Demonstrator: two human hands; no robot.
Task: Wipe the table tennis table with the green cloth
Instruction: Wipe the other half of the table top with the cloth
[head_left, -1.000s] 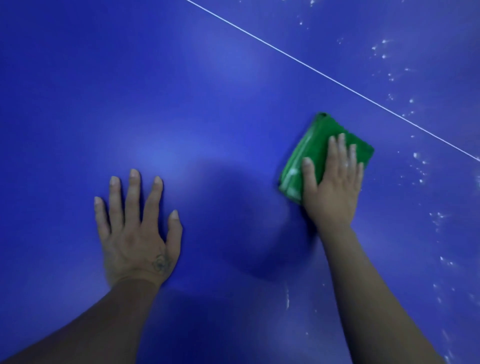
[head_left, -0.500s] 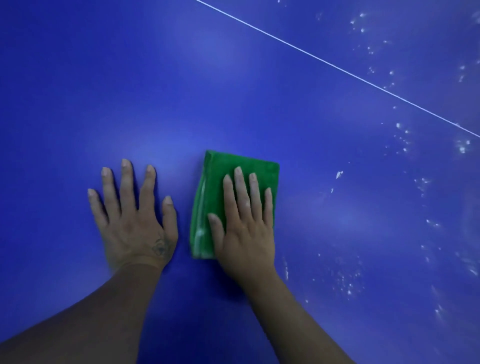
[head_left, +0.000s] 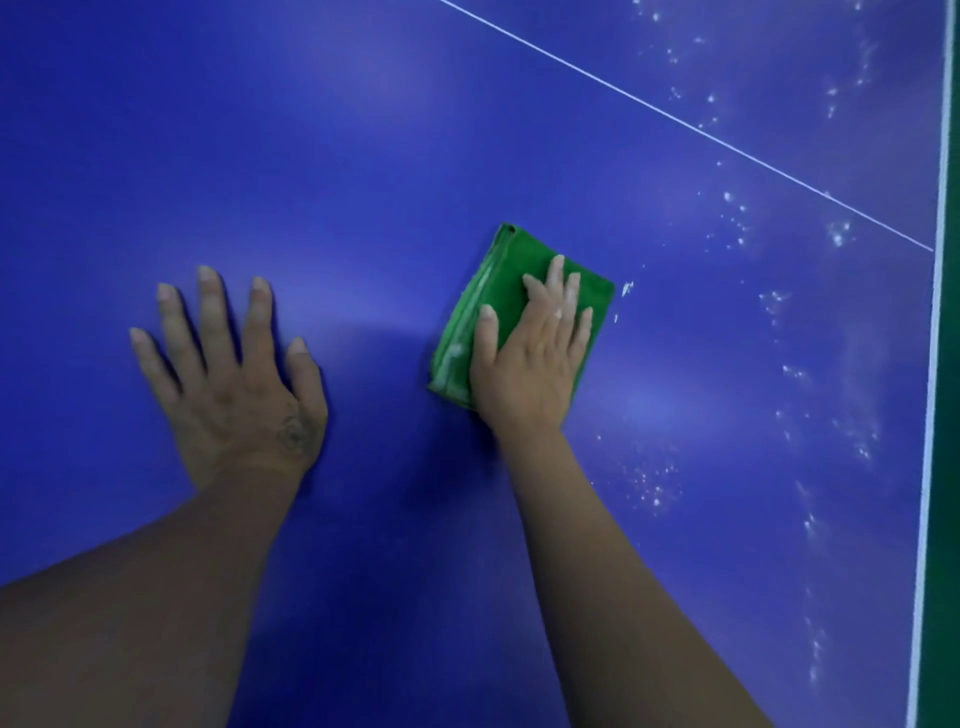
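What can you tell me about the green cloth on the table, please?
The green cloth is folded into a rectangular pad, its layered edges showing on the side facing the left hand, streaked with whitish residue. It looks like soft fabric. It lies flat on the blue table, slightly tilted, under the right hand, whose straight fingers press on it.

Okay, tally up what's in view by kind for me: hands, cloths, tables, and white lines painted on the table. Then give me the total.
Hands: 2, the left hand and the right hand
Cloths: 1, the green cloth
Tables: 1, the table tennis table
Painted lines: 2, the thin white line and the white edge line
Total: 6
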